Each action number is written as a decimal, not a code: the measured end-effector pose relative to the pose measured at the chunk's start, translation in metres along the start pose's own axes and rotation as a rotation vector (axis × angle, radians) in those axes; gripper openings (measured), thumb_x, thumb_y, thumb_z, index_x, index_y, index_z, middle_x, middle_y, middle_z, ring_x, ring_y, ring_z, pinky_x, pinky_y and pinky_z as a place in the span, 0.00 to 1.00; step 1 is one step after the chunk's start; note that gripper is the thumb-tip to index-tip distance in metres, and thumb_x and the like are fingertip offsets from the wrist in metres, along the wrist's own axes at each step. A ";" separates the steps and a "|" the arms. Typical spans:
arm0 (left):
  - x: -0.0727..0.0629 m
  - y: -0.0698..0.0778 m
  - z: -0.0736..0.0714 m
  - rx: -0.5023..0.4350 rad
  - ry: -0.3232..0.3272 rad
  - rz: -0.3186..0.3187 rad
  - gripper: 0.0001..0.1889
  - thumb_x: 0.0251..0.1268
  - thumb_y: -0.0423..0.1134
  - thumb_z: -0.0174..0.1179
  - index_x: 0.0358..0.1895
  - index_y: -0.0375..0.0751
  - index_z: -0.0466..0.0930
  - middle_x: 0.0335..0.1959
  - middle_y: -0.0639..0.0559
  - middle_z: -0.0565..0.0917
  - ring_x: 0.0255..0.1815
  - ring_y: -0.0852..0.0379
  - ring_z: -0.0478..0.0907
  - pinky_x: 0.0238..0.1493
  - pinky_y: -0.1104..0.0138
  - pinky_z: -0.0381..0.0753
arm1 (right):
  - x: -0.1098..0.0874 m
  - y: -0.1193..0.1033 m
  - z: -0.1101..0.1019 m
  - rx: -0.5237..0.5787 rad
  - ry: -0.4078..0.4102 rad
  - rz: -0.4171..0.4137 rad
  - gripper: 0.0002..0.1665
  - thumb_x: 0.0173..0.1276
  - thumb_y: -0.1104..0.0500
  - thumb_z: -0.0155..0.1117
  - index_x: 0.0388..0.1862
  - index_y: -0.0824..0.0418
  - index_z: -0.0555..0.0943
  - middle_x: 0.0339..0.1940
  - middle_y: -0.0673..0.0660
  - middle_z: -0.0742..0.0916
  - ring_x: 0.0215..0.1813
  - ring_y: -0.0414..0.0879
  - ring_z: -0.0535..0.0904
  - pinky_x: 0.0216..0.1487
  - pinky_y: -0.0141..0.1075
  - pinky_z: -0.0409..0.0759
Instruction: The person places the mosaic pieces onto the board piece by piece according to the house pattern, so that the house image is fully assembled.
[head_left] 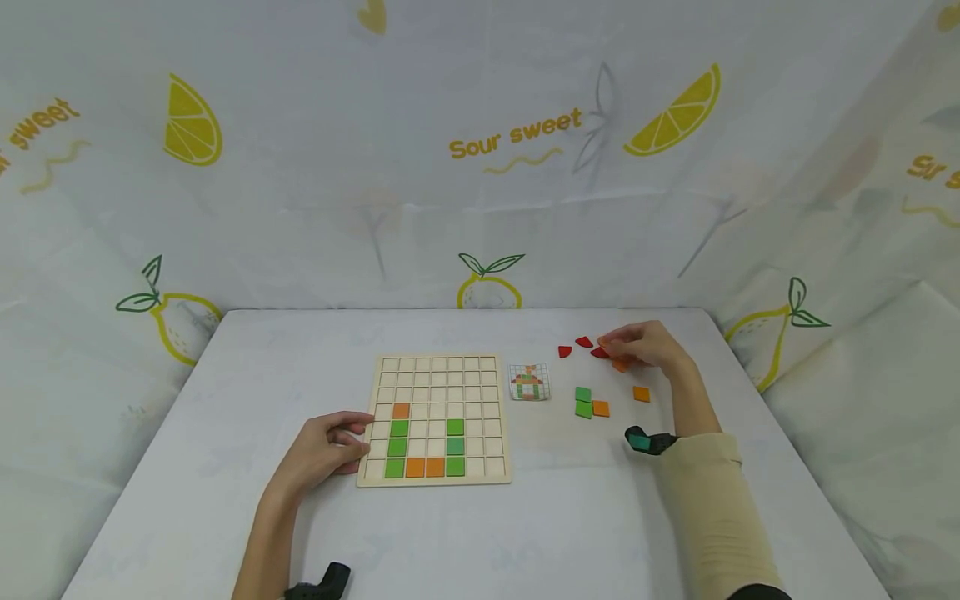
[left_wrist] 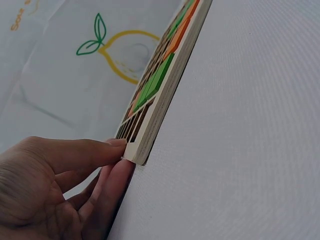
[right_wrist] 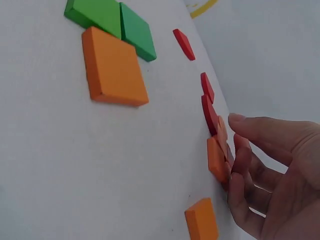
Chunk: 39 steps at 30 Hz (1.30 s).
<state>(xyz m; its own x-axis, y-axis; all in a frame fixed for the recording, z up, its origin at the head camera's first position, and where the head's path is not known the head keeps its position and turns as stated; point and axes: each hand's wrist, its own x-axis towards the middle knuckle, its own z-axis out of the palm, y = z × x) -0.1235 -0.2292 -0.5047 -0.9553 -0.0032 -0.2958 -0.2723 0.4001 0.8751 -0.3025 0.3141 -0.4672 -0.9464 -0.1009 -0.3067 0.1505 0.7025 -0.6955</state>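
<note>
My left hand [head_left: 327,444] holds the left edge of a wooden grid board [head_left: 480,367]. In the left wrist view the thumb lies on the board's corner and the fingers are against its side. Several green tiles [head_left: 396,447] and orange tiles [head_left: 425,467] sit in the board's lower cells. At the back right, my right hand [head_left: 645,343] is over a small cluster of loose pieces. Its thumb and fingers are apart in the right wrist view, close beside an orange piece [right_wrist: 222,131], an orange square [right_wrist: 216,160] and a red piece [right_wrist: 210,115].
A small pattern card [head_left: 529,382] lies right of the board. Between it and my right forearm are two green squares [head_left: 583,402], an orange square [head_left: 601,408] and another orange tile [head_left: 641,394]. Red pieces [head_left: 565,352] lie farther back, near a printed cloth backdrop [head_left: 420,250].
</note>
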 end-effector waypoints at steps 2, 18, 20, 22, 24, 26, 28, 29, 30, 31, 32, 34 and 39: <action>0.000 0.000 0.000 -0.002 0.000 -0.003 0.27 0.64 0.29 0.74 0.67 0.36 0.83 0.56 0.42 0.83 0.43 0.56 0.84 0.38 0.64 0.94 | 0.000 0.004 -0.001 -0.016 0.001 0.006 0.30 0.79 0.50 0.70 0.72 0.67 0.81 0.61 0.67 0.87 0.50 0.51 0.81 0.48 0.30 0.81; -0.001 0.000 0.000 -0.005 0.001 -0.006 0.26 0.64 0.28 0.72 0.67 0.37 0.84 0.56 0.42 0.83 0.43 0.55 0.84 0.38 0.64 0.94 | 0.005 0.012 0.000 -0.040 0.015 0.014 0.30 0.72 0.53 0.77 0.67 0.67 0.81 0.35 0.50 0.79 0.42 0.48 0.75 0.37 0.30 0.75; -0.001 0.000 0.000 -0.006 0.002 -0.004 0.26 0.64 0.28 0.72 0.67 0.37 0.84 0.56 0.41 0.83 0.43 0.55 0.84 0.38 0.64 0.94 | 0.006 0.013 -0.001 -0.039 0.010 0.018 0.30 0.72 0.53 0.77 0.67 0.68 0.81 0.34 0.49 0.79 0.41 0.48 0.75 0.37 0.30 0.75; -0.001 0.000 0.000 -0.008 0.001 -0.003 0.26 0.64 0.27 0.72 0.67 0.37 0.84 0.56 0.41 0.83 0.43 0.55 0.84 0.38 0.64 0.94 | 0.007 0.014 -0.002 -0.033 0.004 0.020 0.30 0.72 0.53 0.77 0.67 0.68 0.81 0.33 0.49 0.79 0.40 0.47 0.75 0.36 0.30 0.75; -0.001 0.000 0.000 -0.009 0.002 -0.004 0.26 0.64 0.27 0.72 0.67 0.37 0.84 0.56 0.42 0.83 0.43 0.55 0.84 0.38 0.64 0.94 | 0.007 0.014 -0.003 -0.029 -0.001 0.021 0.31 0.72 0.53 0.77 0.67 0.68 0.81 0.32 0.48 0.78 0.40 0.47 0.75 0.36 0.30 0.74; -0.001 0.000 0.000 -0.009 0.002 -0.005 0.26 0.64 0.27 0.72 0.66 0.37 0.84 0.55 0.42 0.83 0.43 0.55 0.84 0.38 0.64 0.94 | 0.007 0.014 -0.003 -0.027 -0.007 0.020 0.32 0.73 0.52 0.77 0.68 0.68 0.80 0.31 0.48 0.78 0.40 0.47 0.75 0.36 0.31 0.74; -0.001 0.000 0.000 -0.008 0.003 -0.006 0.26 0.64 0.27 0.72 0.67 0.37 0.84 0.55 0.42 0.83 0.43 0.55 0.84 0.38 0.64 0.94 | 0.007 0.014 -0.003 -0.024 -0.009 0.018 0.32 0.73 0.52 0.77 0.68 0.68 0.80 0.30 0.47 0.77 0.40 0.46 0.75 0.37 0.31 0.73; -0.001 0.000 0.000 -0.006 0.003 -0.006 0.26 0.64 0.27 0.72 0.67 0.37 0.84 0.55 0.42 0.83 0.43 0.55 0.84 0.38 0.64 0.94 | 0.007 0.015 -0.003 -0.023 -0.009 0.019 0.32 0.73 0.52 0.77 0.67 0.68 0.80 0.30 0.47 0.77 0.40 0.46 0.75 0.37 0.31 0.73; -0.001 0.000 0.000 -0.006 0.003 -0.006 0.26 0.64 0.27 0.72 0.67 0.37 0.84 0.55 0.42 0.83 0.43 0.55 0.84 0.37 0.64 0.94 | 0.007 0.015 -0.003 -0.023 -0.009 0.019 0.31 0.72 0.53 0.77 0.67 0.68 0.80 0.30 0.47 0.77 0.40 0.46 0.75 0.37 0.31 0.73; -0.001 0.000 0.000 -0.005 0.002 -0.003 0.26 0.64 0.28 0.73 0.67 0.37 0.84 0.55 0.42 0.83 0.42 0.55 0.84 0.37 0.64 0.94 | 0.007 0.015 -0.003 -0.021 -0.006 0.022 0.31 0.72 0.53 0.77 0.66 0.67 0.81 0.30 0.46 0.77 0.39 0.46 0.75 0.37 0.31 0.73; -0.001 0.000 0.000 -0.007 0.001 -0.003 0.26 0.64 0.28 0.73 0.67 0.37 0.84 0.55 0.42 0.83 0.42 0.55 0.84 0.37 0.64 0.94 | 0.007 0.015 -0.003 -0.022 -0.006 0.022 0.30 0.72 0.53 0.77 0.66 0.67 0.81 0.30 0.46 0.77 0.39 0.46 0.75 0.37 0.31 0.73; 0.000 0.000 0.000 -0.009 -0.001 -0.003 0.26 0.64 0.28 0.73 0.67 0.37 0.84 0.55 0.42 0.82 0.42 0.55 0.84 0.37 0.64 0.94 | 0.007 0.016 -0.003 -0.027 -0.005 0.017 0.30 0.73 0.53 0.77 0.66 0.68 0.81 0.29 0.47 0.77 0.38 0.46 0.75 0.37 0.31 0.73; 0.000 0.000 0.000 -0.013 -0.004 -0.006 0.26 0.64 0.28 0.72 0.67 0.38 0.84 0.56 0.42 0.82 0.43 0.55 0.84 0.38 0.65 0.94 | 0.008 0.017 -0.003 -0.051 0.007 0.009 0.28 0.73 0.53 0.76 0.65 0.67 0.82 0.30 0.48 0.78 0.39 0.47 0.75 0.37 0.31 0.73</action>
<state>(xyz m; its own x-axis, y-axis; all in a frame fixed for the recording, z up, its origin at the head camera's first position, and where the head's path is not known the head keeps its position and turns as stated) -0.1231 -0.2295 -0.5049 -0.9532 -0.0016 -0.3022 -0.2791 0.3882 0.8783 -0.3085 0.3269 -0.4800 -0.9471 -0.0893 -0.3083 0.1447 0.7386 -0.6584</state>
